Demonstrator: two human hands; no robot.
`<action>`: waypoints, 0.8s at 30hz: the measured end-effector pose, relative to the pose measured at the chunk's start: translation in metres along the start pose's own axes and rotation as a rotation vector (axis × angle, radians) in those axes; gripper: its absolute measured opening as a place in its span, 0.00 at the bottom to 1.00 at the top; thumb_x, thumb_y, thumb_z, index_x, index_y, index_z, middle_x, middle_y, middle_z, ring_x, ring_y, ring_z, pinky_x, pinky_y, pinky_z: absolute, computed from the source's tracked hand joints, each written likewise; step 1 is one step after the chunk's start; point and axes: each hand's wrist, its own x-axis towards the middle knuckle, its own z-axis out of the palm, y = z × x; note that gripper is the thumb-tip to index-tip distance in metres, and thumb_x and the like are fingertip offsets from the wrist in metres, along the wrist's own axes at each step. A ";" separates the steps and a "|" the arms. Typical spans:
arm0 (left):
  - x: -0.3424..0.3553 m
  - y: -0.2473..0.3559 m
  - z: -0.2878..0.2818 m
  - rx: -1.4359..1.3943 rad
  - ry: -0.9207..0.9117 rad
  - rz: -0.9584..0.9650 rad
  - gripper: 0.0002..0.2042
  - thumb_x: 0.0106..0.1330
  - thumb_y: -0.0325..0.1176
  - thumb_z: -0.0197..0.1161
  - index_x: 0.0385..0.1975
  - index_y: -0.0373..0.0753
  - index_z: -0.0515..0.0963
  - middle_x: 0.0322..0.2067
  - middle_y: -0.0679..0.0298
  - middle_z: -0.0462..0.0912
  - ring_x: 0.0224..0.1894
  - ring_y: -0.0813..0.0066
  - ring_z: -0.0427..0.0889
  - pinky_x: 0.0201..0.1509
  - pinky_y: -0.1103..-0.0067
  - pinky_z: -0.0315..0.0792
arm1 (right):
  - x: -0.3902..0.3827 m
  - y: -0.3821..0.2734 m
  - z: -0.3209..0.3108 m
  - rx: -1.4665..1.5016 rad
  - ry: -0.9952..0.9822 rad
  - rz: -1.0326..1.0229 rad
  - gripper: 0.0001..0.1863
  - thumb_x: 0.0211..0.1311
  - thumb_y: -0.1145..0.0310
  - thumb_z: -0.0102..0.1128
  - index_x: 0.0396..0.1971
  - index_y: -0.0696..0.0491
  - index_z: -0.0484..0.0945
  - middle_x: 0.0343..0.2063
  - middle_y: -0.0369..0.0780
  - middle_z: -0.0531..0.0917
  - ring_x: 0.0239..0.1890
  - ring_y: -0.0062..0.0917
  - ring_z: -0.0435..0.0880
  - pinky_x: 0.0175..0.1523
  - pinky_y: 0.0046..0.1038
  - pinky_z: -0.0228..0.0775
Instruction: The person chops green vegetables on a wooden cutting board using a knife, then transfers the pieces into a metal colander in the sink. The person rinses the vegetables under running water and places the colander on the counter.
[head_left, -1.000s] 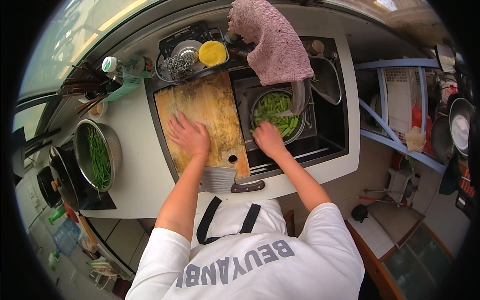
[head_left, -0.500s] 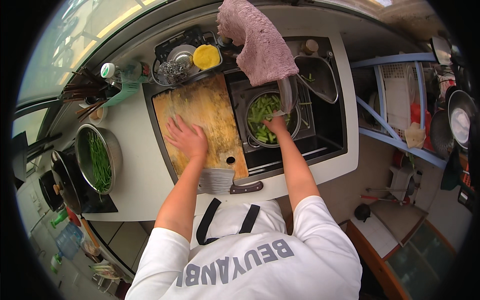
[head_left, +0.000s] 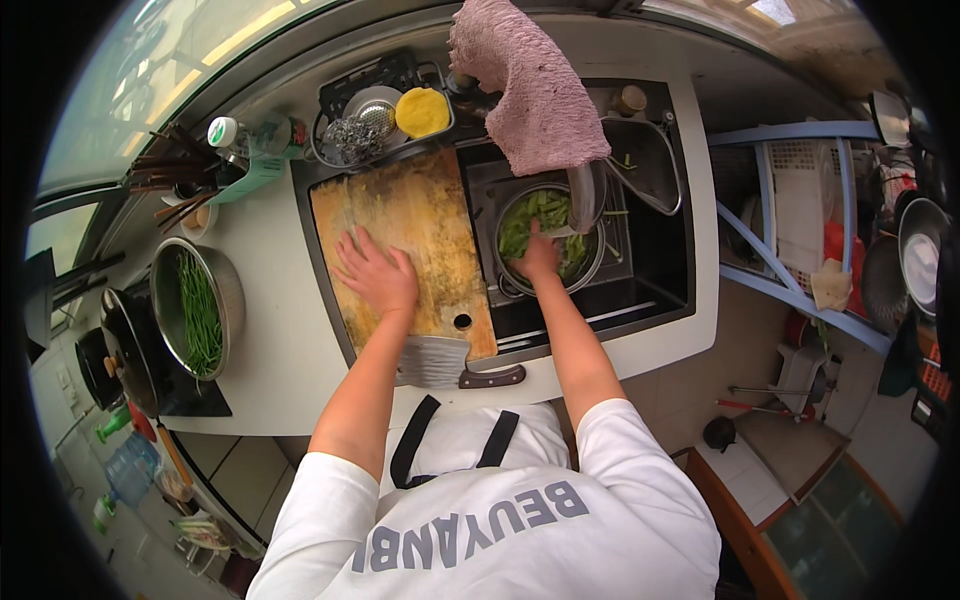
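Green cut stems, one lot: held in a round metal bowl standing in the dark sink, at three o'clock from the wooden cutting board. Right hand: dipped into the bowl at its seven o'clock, among the stems; fingers partly hidden, so whether they are apart or pinched on a piece cannot be told. Left hand: palm down on the board, fingers spread apart, gripping nothing. Clear column, apparently running water: enters the bowl at one o'clock, below a pink cloth. Cleaver: lying at the board's six o'clock, handle toward four. Step in hand, by judgement: turning the stems by hand in water. Handling notes: loose, spread fingers should lift pieces from the bottom better than a tight fist; slow circles below the rim should limit spillage; the flow is best met by stems from every side of the bowl; the left palm, as a brace, is best kept clear of the blade.
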 end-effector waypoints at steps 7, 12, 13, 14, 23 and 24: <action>0.000 -0.002 0.001 0.001 0.010 -0.011 0.28 0.60 0.38 0.53 0.63 0.38 0.62 0.64 0.51 0.60 0.68 0.51 0.55 0.70 0.52 0.42 | 0.020 0.024 -0.007 0.137 0.006 -0.204 0.36 0.65 0.57 0.57 0.68 0.52 0.54 0.29 0.49 0.82 0.28 0.36 0.82 0.30 0.40 0.74; 0.000 0.000 -0.002 -0.002 0.012 -0.009 0.28 0.60 0.37 0.53 0.63 0.38 0.63 0.64 0.50 0.60 0.68 0.51 0.55 0.70 0.51 0.43 | 0.018 0.040 -0.006 0.498 0.060 0.025 0.32 0.68 0.59 0.52 0.69 0.45 0.53 0.53 0.53 0.73 0.44 0.45 0.80 0.45 0.41 0.76; 0.000 0.000 -0.001 -0.001 0.013 -0.007 0.28 0.60 0.37 0.53 0.63 0.38 0.63 0.64 0.50 0.60 0.68 0.51 0.55 0.70 0.51 0.43 | 0.014 0.040 -0.002 0.485 0.178 -0.019 0.35 0.66 0.59 0.55 0.69 0.43 0.51 0.58 0.54 0.67 0.48 0.46 0.77 0.47 0.42 0.75; 0.000 0.000 -0.001 0.000 0.014 -0.005 0.28 0.60 0.37 0.53 0.63 0.38 0.63 0.64 0.51 0.60 0.68 0.50 0.55 0.70 0.51 0.43 | 0.011 0.040 0.001 0.470 0.296 -0.065 0.38 0.64 0.59 0.58 0.70 0.42 0.50 0.63 0.54 0.62 0.53 0.48 0.75 0.50 0.43 0.75; 0.000 0.000 -0.001 0.005 0.002 -0.010 0.28 0.60 0.37 0.53 0.63 0.38 0.63 0.65 0.51 0.59 0.69 0.51 0.54 0.70 0.51 0.42 | 0.009 0.018 0.010 -0.218 0.030 -0.267 0.53 0.45 0.57 0.75 0.69 0.46 0.50 0.68 0.49 0.49 0.66 0.51 0.54 0.62 0.53 0.62; 0.000 -0.001 -0.001 0.004 0.005 -0.010 0.28 0.60 0.37 0.53 0.63 0.38 0.62 0.65 0.51 0.59 0.69 0.51 0.54 0.70 0.51 0.41 | 0.010 0.016 0.012 -0.231 0.030 -0.164 0.53 0.45 0.57 0.75 0.69 0.47 0.50 0.68 0.49 0.50 0.66 0.51 0.55 0.62 0.52 0.62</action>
